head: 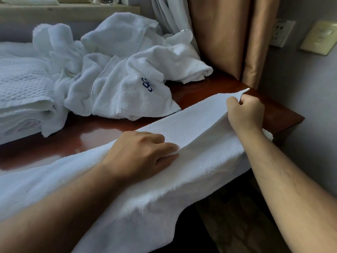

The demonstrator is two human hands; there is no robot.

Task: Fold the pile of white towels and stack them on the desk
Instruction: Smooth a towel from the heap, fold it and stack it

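A long white towel (193,125) lies spread along the front edge of the reddish-brown desk (102,130), its near side hanging over the edge. My right hand (246,111) grips the towel's far right corner and holds it lifted off the desk. My left hand (144,152) lies on the towel's middle, with a fold of cloth pinched between thumb and fingers. Behind them a crumpled pile of white towels (116,70) covers the back of the desk; one carries a blue embroidered mark (146,84).
A folded white quilted cloth (23,88) is stacked at the left. Tan curtains (231,33) and a white sheer hang at the back right corner. The wall at right carries a socket (281,32) and a switch plate (321,37). A shelf (69,8) runs behind.
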